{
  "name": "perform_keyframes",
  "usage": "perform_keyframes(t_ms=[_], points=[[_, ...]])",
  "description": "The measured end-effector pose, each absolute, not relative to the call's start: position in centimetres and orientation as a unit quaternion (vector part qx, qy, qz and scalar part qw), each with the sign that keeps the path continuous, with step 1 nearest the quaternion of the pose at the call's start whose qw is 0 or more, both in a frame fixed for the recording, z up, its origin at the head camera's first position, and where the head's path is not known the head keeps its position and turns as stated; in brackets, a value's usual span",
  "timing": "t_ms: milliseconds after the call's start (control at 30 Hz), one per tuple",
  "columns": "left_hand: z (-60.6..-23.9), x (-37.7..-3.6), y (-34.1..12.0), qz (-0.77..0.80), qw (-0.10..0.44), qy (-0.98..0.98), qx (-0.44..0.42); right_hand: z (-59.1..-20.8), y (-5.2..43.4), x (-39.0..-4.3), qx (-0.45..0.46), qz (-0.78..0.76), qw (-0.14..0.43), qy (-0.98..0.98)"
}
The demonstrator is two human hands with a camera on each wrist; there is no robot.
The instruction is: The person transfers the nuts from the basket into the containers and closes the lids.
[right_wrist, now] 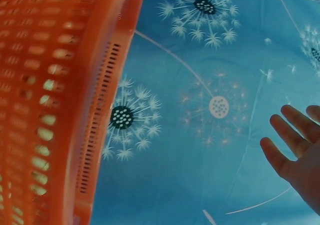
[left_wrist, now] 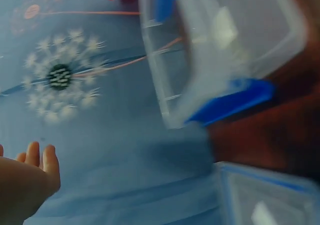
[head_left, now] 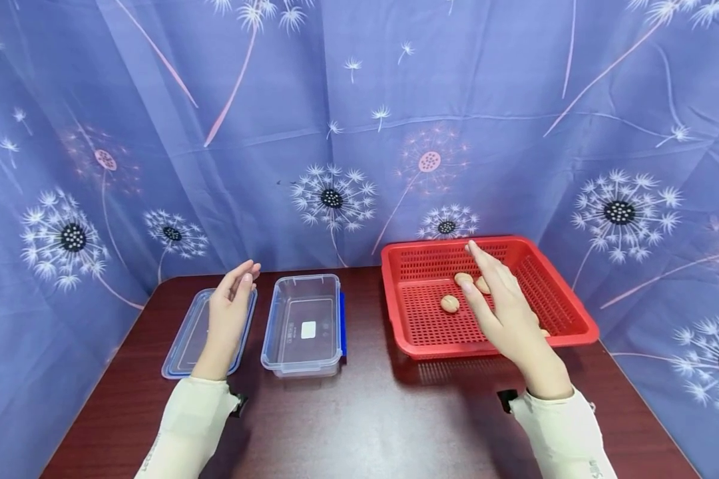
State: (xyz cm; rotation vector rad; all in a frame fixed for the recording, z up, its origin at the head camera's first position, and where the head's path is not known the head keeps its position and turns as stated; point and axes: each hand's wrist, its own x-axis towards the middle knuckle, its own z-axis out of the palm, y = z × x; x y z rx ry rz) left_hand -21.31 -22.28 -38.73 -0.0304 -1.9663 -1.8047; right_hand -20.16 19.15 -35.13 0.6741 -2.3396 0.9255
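Note:
My left hand [head_left: 229, 309] hovers above a clear lid with a blue seal [head_left: 182, 342], its fingers loosely bent and holding nothing. To its right stands a clear plastic box [head_left: 284, 339], uncovered, with a blue clip on its right side and a small white label. Over the right part of a red plastic basket [head_left: 416, 293] is my right hand [head_left: 509, 316], fingers extended, thumb apart, nothing in its grasp. Several tan walnuts [head_left: 449, 304] lie on the basket's bottom, some partly hidden behind that hand. In the wrist views both hands [left_wrist: 30, 182] [right_wrist: 305, 155] look free of objects.
The dark brown tabletop [head_left: 359, 419] carries the lid, box and basket in a row toward its back edge. A blue curtain [head_left: 359, 80] with dandelion prints hangs right behind the table and along both sides.

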Motion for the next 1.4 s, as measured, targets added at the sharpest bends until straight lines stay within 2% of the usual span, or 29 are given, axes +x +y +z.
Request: perform_keyframes(t_ms=[100, 333, 433, 833, 1100, 1267, 1400], points=[[-40.0, -21.5, -22.9, -0.689, 0.201, -0.696, 0.025, -35.0, 19.8, -20.3, 0.253, 0.342, 0.251, -0.869], [-42.3, -22.2, -23.9, -0.757, 0.083, -0.643, 0.077, -33.9, 21.1, -20.7, 0.253, 0.339, 0.230, -0.876], [-43.3, -22.6, -23.9, -0.772, 0.055, -0.626, 0.094, -33.7, 21.5, -20.9, 0.251, 0.340, 0.221, -0.879], [-46.1, -23.2, -24.0, -0.789, -0.003, -0.607, 0.092, -33.8, 22.5, -22.1, 0.258, 0.344, 0.201, -0.880], [-47.3, -23.3, -24.2, -0.770, -0.019, -0.631, 0.093, -32.0, 24.4, -24.4, 0.248, 0.348, 0.185, -0.885], [-47.7, -23.6, -24.5, -0.773, -0.028, -0.628, 0.090, -30.9, 25.3, -26.2, 0.242, 0.371, 0.126, -0.888], [-47.9, -23.4, -25.0, -0.775, -0.045, -0.624, 0.084, -30.3, 25.7, -28.1, 0.232, 0.391, 0.055, -0.889]])
